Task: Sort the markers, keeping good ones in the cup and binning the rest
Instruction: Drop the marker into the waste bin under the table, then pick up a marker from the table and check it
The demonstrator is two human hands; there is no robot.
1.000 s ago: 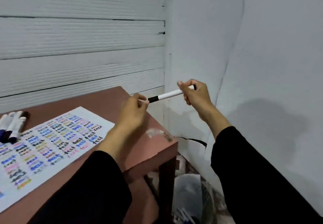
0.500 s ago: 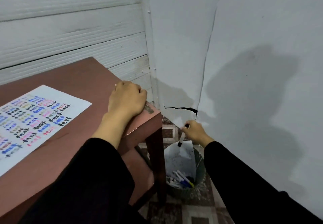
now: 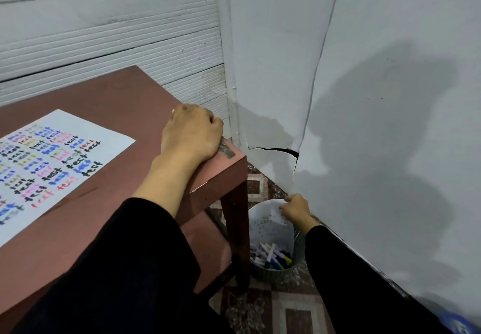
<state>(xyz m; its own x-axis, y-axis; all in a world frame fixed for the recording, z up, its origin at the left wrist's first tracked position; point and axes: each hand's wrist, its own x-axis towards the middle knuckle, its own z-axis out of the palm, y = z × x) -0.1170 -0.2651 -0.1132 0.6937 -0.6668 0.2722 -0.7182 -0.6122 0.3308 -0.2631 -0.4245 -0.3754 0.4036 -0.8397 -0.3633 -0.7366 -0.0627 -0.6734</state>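
Dozens of markers (image 3: 272,255) in bin (image 3: 299,245): light, stiff, slick; grip mid-barrel. R hand (image 3: 295,208) fingers loosely curled, empty; L hand (image 3: 192,133) fingers curled over bench (image 3: 125,99) edge.

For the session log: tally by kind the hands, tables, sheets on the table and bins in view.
Bare hands: 2 (left hand, right hand)
Reddish-brown wooden table: 1
White paper sheet of coloured "test" scribbles: 1
Round grey-green ribbed bin: 1
Total: 5
The markers in the bin are too jumbled to count.
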